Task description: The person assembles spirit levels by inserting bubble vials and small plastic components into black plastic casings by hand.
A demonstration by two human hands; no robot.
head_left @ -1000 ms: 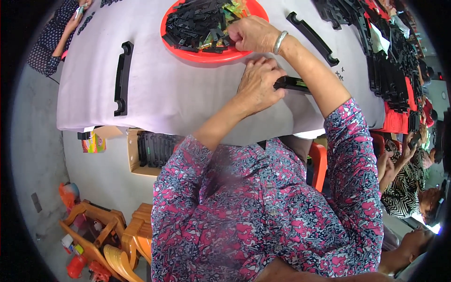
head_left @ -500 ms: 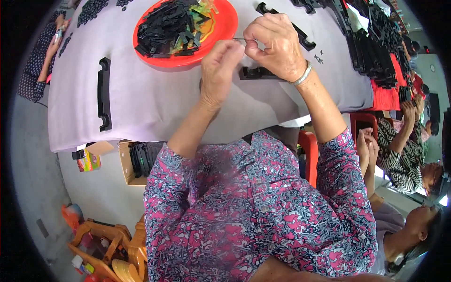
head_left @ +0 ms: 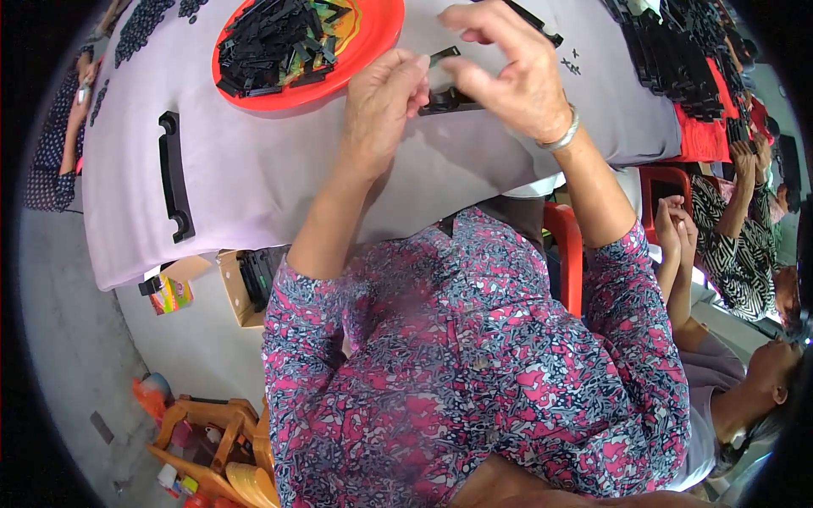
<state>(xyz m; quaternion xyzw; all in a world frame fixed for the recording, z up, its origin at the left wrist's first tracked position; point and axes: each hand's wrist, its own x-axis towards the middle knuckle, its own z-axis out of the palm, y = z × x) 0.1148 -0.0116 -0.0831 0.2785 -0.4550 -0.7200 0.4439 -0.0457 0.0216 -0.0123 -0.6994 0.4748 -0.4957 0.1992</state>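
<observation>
Hands [head_left: 457, 85] pinching small black clip [head_left: 443, 57]

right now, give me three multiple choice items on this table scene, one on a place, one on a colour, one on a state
1. Where does the lone black handle lie?
A. in the tray
B. on the cloth, left of the hands
C. on the floor

2. What colour is the tray of black parts?
A. orange-red
B. blue
C. white

3. What are the two hands doing?
A. resting flat on the cloth
B. both inside the tray
C. raised together, fingers on a small black part

Answers:
1 B: it lies alone on the pale cloth near the left edge.
2 A: its rim shows orange-red around the parts.
3 C: the left hand and right hand meet above the cloth, pinching the part.
</observation>
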